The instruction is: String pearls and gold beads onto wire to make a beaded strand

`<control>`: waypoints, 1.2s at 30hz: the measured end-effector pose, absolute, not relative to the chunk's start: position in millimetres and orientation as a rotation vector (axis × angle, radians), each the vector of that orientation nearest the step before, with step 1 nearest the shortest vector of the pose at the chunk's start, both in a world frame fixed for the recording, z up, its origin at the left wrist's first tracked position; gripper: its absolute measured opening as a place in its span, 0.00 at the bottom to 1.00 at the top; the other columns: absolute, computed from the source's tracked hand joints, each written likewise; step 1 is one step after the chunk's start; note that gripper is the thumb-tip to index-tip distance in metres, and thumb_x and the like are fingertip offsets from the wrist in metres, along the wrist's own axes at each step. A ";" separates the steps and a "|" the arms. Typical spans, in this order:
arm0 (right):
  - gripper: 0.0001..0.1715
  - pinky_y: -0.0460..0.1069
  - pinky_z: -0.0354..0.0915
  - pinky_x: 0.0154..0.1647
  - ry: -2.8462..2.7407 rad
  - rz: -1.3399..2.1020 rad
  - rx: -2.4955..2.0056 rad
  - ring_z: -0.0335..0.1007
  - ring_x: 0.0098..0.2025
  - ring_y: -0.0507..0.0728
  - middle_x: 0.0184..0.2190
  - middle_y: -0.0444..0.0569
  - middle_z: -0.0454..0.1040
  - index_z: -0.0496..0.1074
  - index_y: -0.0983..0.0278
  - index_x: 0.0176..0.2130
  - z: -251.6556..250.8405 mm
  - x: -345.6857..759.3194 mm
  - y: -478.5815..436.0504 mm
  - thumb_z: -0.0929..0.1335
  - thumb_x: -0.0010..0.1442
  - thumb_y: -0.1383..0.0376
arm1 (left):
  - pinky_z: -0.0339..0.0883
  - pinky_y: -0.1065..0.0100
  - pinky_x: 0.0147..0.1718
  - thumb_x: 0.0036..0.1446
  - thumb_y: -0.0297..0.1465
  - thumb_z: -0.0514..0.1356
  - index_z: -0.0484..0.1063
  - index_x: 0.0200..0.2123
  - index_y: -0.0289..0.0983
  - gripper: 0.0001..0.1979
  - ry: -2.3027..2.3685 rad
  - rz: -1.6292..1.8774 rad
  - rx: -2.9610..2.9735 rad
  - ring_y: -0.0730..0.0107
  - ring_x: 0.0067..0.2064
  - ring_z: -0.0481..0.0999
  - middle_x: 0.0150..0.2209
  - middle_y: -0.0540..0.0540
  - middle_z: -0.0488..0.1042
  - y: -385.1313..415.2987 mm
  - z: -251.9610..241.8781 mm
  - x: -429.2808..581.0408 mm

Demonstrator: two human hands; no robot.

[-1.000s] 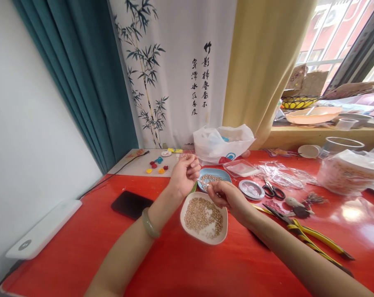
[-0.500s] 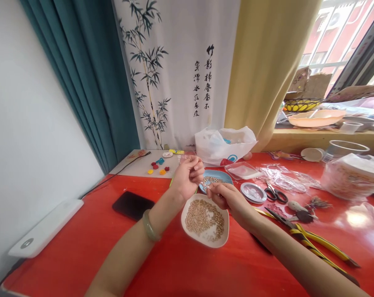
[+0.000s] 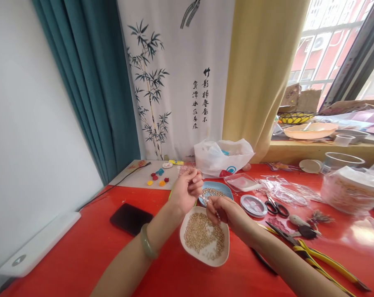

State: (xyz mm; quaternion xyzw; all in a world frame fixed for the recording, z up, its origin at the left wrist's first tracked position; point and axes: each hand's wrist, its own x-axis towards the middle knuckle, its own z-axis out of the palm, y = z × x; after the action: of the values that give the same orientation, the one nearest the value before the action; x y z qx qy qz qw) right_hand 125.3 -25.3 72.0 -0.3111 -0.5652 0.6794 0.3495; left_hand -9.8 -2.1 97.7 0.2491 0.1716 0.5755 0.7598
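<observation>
My left hand [image 3: 189,187] is raised with thumb and fingers pinched together, and what it pinches is too small to make out. Just to the right and lower, my right hand [image 3: 221,208] is closed on a thin beaded string [image 3: 204,199], whose small shiny beads show at its fingertips. Beneath the hands stands a white dish [image 3: 202,256] with many small gold beads [image 3: 199,233]. Behind them is a blue dish [image 3: 226,186] with more gold beads, partly covered by the hands.
A black phone [image 3: 131,218] lies left. To the right are a spool [image 3: 253,205], scissors [image 3: 276,206], yellow-black pliers [image 3: 307,251] and plastic packets [image 3: 281,187]. A white plastic bag [image 3: 222,156] sits at the back, and small coloured pieces [image 3: 157,177] lie on a grey mat [image 3: 134,178].
The camera has tilted up a little, so everything sits lower in view. My right hand has turned slightly, its fingers now curled downward over the dish. My left hand keeps its pinch.
</observation>
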 end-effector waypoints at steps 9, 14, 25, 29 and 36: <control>0.09 0.45 0.38 0.18 -1.386 1.843 -0.801 0.42 0.16 0.46 0.14 0.40 0.54 0.65 0.67 0.19 67.2 126.1 -23.3 0.58 0.43 0.68 | 0.39 0.82 0.10 0.58 0.22 0.46 0.59 0.22 0.31 0.12 0.422 1.268 0.514 0.87 0.14 0.46 0.17 0.56 0.48 -10.7 108.5 -9.4; 0.12 0.44 0.41 0.18 -1.327 1.933 -0.757 0.44 0.17 0.46 0.15 0.39 0.55 0.70 0.68 0.29 66.9 127.8 -23.9 0.60 0.51 0.65 | 0.40 0.82 0.11 0.57 0.22 0.47 0.58 0.21 0.32 0.12 0.410 1.270 0.533 0.86 0.14 0.46 0.17 0.56 0.49 -11.4 108.9 -9.8; 0.13 0.51 0.56 0.44 -1.626 1.425 -0.879 0.64 0.40 0.56 0.33 0.48 0.70 0.69 0.64 0.32 85.2 132.5 -31.6 0.64 0.52 0.56 | 0.63 0.76 0.26 0.48 0.26 0.58 0.66 0.25 0.33 0.03 0.501 1.261 0.744 0.78 0.26 0.69 0.25 0.48 0.68 -10.6 102.5 -5.2; 0.12 0.52 0.56 0.46 -1.622 1.097 -0.941 0.62 0.43 0.58 0.37 0.47 0.69 0.68 0.61 0.35 95.2 139.1 -31.9 0.64 0.53 0.57 | 0.62 0.77 0.26 0.48 0.27 0.59 0.67 0.24 0.32 0.05 0.459 1.214 0.862 0.79 0.25 0.68 0.23 0.49 0.67 -14.0 101.9 -3.4; 0.15 0.48 0.59 0.38 -1.562 1.070 -0.852 0.63 0.41 0.55 0.40 0.48 0.69 0.68 0.62 0.39 103.3 147.1 -30.1 0.64 0.53 0.57 | 0.61 0.76 0.25 0.46 0.29 0.62 0.69 0.26 0.31 0.06 0.519 1.059 0.965 0.79 0.24 0.68 0.24 0.49 0.68 -20.0 97.5 3.0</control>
State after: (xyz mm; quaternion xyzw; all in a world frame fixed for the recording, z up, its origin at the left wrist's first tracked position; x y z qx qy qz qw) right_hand 147.1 -30.1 103.3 -0.3536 -0.6479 0.4441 0.5079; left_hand 3.0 -20.0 97.5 0.4372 0.2350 0.4796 0.7236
